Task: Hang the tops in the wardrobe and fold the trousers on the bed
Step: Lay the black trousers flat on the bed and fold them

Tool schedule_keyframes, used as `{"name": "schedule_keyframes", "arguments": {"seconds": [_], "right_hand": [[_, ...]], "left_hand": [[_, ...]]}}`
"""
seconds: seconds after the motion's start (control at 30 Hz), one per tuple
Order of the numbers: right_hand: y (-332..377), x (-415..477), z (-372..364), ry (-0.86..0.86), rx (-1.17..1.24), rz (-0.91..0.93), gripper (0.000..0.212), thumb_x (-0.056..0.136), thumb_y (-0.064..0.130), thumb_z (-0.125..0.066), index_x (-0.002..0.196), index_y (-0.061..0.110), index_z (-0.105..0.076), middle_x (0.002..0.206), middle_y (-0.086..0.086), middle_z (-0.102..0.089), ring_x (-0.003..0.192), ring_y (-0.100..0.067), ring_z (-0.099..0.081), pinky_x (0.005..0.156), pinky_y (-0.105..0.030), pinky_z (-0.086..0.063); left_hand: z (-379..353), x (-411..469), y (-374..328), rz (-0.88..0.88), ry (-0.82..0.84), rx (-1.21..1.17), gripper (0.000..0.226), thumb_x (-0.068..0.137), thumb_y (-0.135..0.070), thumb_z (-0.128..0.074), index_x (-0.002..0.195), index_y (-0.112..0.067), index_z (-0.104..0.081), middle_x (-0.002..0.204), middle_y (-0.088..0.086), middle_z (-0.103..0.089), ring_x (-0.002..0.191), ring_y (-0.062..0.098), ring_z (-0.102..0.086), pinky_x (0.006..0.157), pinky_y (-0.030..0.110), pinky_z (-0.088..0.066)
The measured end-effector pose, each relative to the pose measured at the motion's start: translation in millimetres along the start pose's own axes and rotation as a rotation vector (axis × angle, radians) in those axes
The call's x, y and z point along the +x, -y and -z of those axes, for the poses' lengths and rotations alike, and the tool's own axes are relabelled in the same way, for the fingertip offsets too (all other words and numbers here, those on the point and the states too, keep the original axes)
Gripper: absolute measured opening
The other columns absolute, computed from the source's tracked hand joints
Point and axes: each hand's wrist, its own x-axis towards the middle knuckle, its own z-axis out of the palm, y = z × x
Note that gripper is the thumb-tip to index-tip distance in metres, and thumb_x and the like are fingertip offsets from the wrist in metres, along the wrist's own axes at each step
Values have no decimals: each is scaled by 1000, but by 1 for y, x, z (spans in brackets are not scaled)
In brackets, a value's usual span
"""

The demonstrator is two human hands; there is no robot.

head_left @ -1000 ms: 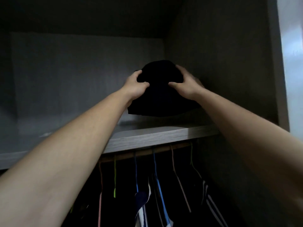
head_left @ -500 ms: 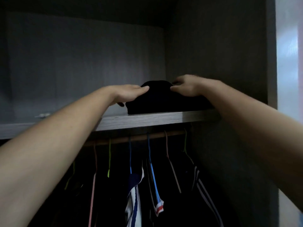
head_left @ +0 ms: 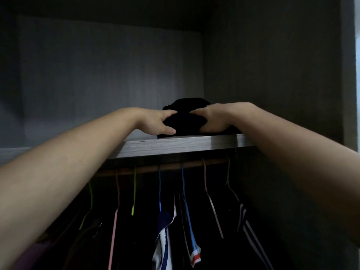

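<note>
On the upper shelf (head_left: pixel 185 145) of the wardrobe (head_left: pixel 276 65): my two hands grasping a folded black garment (head_left: pixel 186 122).

My left hand (head_left: pixel 155 123) and right hand (head_left: pixel 213 119) each clasp one side of the soft, rounded bundle, fingers over its top and thumbs beneath. It rests on the far right of the shelf, near the side wall. The shelf is a flat board with a pale grey wood-grain front edge, and the back panel (head_left: pixel 107 78) is matt grey and dim. Below it runs a brown rail (head_left: pixel 148 169) carrying thin wire hangers (head_left: pixel 187 211) in pink, green and blue. Dark tops (head_left: pixel 163 236) hang from them, one white and navy and another with white stripes.
</note>
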Motion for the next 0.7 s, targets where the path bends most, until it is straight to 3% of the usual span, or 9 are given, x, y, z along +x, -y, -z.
{"name": "schedule_keyframes", "arguments": {"seconds": [0.13,0.23,0.37,0.5,0.7], "right_hand": [[3,28,-10,23,-53,10,65,95,41,-56,153,39,-28,149,-4,-46,134,-27,-46,104,-36,-38],[0,58,-13,88,-87,-17,65,96,41,-55,155,36,-27,154,-3,-41,139,-27,-41,107,-36,-36],[-9,94,-15,144,-93,-52,69,94,43,-59,155,33,-28,156,-3,-37,141,-26,-38,110,-35,-34],[-17,120,-20,186,-70,-78,66,96,38,-57,155,32,-27,158,-4,-34,143,-27,-34,114,-38,-30],[-32,126,-32,125,-77,-86,60,97,38,-55,152,32,-34,153,-8,-43,135,-30,-45,107,-34,-38]], "left_hand": [[-8,14,9,100,-70,253,81,99,-49,-48,158,-22,0,155,10,-35,137,29,-40,114,38,-32],[-13,24,17,128,-10,183,71,99,-47,-47,156,-19,-14,150,10,-43,133,28,-44,113,39,-32],[-14,28,20,138,-5,166,63,102,-48,-40,155,-18,-22,150,7,-43,135,24,-42,109,29,-30],[-14,32,22,160,-6,217,61,102,-51,-34,151,-14,-33,152,7,-41,136,25,-40,108,31,-31],[-14,29,18,155,-2,214,55,104,-47,-30,146,-13,-44,150,7,-44,135,24,-43,104,29,-33]]}}
